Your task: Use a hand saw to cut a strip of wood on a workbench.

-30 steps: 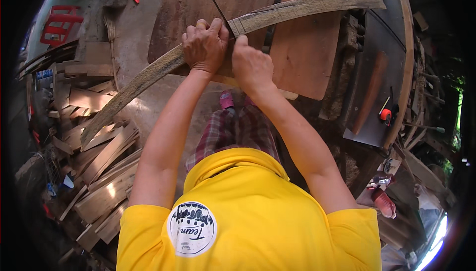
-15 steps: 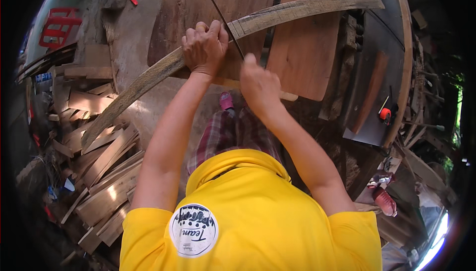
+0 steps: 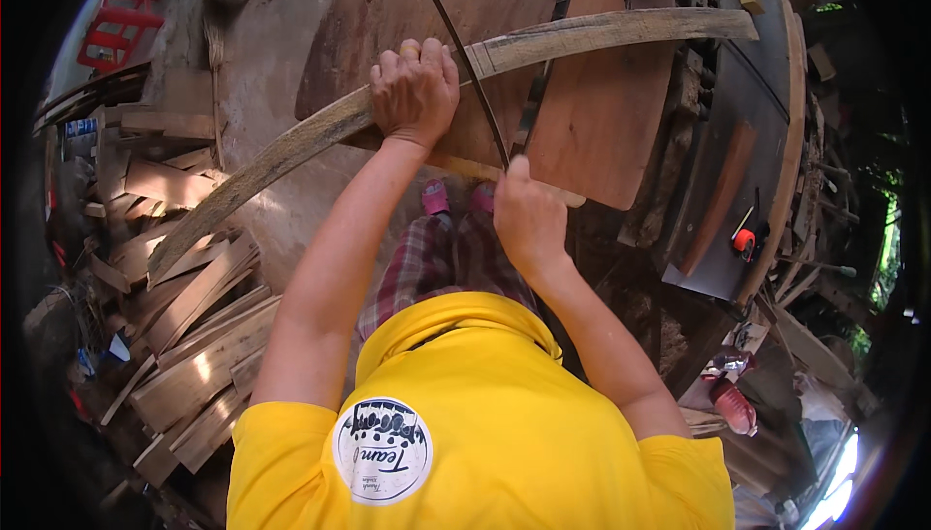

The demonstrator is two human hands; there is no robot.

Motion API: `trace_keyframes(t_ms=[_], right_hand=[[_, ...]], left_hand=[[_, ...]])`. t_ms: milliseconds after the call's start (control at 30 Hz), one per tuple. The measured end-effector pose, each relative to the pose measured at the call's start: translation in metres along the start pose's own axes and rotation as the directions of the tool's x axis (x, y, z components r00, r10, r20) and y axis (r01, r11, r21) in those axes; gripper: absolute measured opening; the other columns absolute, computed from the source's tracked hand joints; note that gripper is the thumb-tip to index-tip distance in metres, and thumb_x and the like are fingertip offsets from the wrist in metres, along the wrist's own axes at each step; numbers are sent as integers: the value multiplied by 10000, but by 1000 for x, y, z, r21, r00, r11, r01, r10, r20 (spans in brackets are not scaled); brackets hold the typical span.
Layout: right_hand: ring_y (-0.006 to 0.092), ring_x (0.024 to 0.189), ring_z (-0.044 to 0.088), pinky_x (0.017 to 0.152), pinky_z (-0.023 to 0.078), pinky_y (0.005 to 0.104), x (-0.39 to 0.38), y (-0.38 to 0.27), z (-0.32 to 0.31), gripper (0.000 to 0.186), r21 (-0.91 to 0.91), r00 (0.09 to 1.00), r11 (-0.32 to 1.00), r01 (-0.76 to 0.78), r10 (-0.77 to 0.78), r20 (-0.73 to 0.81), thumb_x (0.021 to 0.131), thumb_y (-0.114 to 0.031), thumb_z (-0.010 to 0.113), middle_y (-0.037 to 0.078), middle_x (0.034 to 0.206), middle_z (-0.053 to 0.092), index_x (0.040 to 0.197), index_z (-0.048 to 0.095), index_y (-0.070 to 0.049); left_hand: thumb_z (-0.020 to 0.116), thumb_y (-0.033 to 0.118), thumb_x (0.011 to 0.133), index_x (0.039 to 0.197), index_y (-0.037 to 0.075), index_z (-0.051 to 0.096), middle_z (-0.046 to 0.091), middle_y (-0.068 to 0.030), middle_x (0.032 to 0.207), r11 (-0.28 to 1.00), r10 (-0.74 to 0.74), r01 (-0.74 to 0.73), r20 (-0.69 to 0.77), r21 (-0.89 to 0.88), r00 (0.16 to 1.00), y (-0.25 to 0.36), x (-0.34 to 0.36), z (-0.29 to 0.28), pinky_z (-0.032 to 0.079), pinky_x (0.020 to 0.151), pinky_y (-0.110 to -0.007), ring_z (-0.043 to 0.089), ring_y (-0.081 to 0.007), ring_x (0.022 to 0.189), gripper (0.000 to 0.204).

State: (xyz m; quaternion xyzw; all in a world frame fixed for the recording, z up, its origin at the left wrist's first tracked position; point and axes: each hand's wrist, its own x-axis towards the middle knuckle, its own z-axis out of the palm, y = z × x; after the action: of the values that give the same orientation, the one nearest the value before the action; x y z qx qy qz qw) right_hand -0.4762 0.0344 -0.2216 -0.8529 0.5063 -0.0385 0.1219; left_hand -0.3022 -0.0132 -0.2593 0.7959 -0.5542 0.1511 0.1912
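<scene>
The left hand, at upper centre of the frame, has its fingers curled tight over the top edge of a long curved wooden plank, clamping it. The right hand, just below and to the right, is closed around the near end of a thin dark saw blade, its thumb pointing up along the tool; the blade slants up and left and crosses the plank just right of the left hand. The plank arcs across the frame from the left middle, up through the grip, to the upper right. Behind it lies a broad reddish-brown board, and beneath the hands a pale narrow strip of wood runs toward that board. The ground is bare grey concrete, outdoors, with greenery at the far right edge. A heap of rough offcut planks fills the lower left, and a red crate sits in the upper left corner. On the right stands a dark metal table with a small orange tool on it. The person's yellow shirt fills the bottom centre and hides the ground there; plaid trousers and pink sandals show between the forearms.
</scene>
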Motion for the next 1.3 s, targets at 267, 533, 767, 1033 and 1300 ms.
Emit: trace_keyframes(t_ms=[267,533,767,1033,1300], right_hand=[[294,577,684,511,550,390,31,-9,13,67,-31,995,998,45,-48,-84,870,-98,524,130,619,652,876,473,-56],[323,594,680,536,547,445,75,-24,19,80,13,992,1000,-21,22,-124,922,-132,475,146,621,652,909,457,-56],[314,629,695,550,565,392,10,-12,5,36,-25,998,997,-67,66,-11,875,-89,516,146,686,673,898,502,-65],[295,580,687,502,551,397,13,-13,13,73,-89,998,996,-4,-2,-69,888,-127,530,130,625,653,883,487,-68],[291,569,683,494,550,393,79,-20,21,70,-42,990,999,-20,14,-139,871,-121,533,114,627,652,893,496,-66]], left_hand=[[536,296,901,785,124,569,601,-80,826,1000,-19,19,16,23,1000,-4,-2,4,444,692,-426,582,-291,785,210],[544,291,896,795,125,582,602,-80,823,1000,-9,9,21,10,1000,2,1,4,447,686,-427,584,-287,779,198],[525,287,921,833,121,582,611,-83,845,1000,-7,6,37,20,999,-1,1,-1,466,708,-442,598,-293,806,196],[513,285,927,836,121,580,610,-80,846,1000,-18,17,40,15,999,-4,-2,0,463,705,-439,598,-295,800,199],[528,287,906,813,121,572,604,-82,838,1000,-4,5,54,-24,999,4,-1,1,452,698,-434,586,-294,789,196]])
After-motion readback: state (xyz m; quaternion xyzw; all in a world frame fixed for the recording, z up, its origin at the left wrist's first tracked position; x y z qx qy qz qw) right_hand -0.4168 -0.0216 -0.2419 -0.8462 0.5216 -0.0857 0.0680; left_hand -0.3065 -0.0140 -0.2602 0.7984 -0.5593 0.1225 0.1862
